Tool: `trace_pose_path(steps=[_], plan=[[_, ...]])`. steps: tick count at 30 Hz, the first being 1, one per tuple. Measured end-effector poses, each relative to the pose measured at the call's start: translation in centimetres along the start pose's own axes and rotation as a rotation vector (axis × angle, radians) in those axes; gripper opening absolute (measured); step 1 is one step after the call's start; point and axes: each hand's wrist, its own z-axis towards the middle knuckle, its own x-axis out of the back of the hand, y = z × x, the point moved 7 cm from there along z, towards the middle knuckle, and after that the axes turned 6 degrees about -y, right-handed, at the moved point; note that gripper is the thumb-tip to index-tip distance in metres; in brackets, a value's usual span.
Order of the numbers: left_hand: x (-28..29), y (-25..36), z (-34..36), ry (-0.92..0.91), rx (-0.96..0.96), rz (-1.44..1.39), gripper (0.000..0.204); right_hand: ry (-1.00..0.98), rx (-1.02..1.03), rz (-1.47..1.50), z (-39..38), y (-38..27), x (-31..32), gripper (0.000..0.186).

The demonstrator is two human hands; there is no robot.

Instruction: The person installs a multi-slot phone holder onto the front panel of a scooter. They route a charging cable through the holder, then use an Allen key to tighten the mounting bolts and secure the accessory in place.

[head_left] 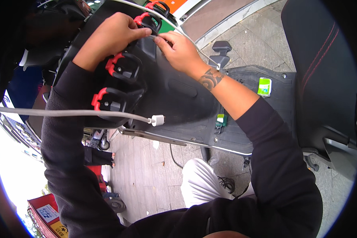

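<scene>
My left hand (117, 33) and my right hand (178, 53) meet beside the upper red-and-black hook (142, 19) on the scooter's black front panel (178, 95). Both have thumb and fingers closed on a thin grey cable (152, 37); its exact end is hidden by my fingertips. Lower on the panel are a middle hook (116, 65) and a bottom hook (101, 99). A thick pale cable (51, 113) crosses my left forearm and ends in a white plug (158, 119). Another white cable (186, 35) arches over my right hand.
On the footboard (281, 107) lie a green packet (264, 87) and a small green tool set (221, 123), partly behind my forearm. The black seat (321, 79) stands right. Red boxes (41, 206) and another person's dark-clothed legs (97, 156) appear lower left, beside paving (142, 174).
</scene>
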Motion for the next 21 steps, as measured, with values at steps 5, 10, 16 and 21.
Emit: trace_pose_path(steps=[5,10,16,21], plan=[[-0.1,-0.1,0.2,-0.093,0.04,0.091,0.05,-0.014,0.016,-0.151,0.4,-1.1,0.2,0.036],[0.1,0.1,-0.2,-0.099,0.016,0.04,0.053,-0.042,-0.025,-0.256,0.6,-1.4,-0.1,0.039],[-0.3,0.0,-0.1,-0.085,-0.013,0.042,0.053,-0.051,0.016,-0.289,0.5,-1.7,0.0,0.039],[-0.2,0.4,-0.2,-0.071,-0.022,0.053,0.052,-0.113,-0.005,-0.259,1.1,-0.8,-0.2,0.042]])
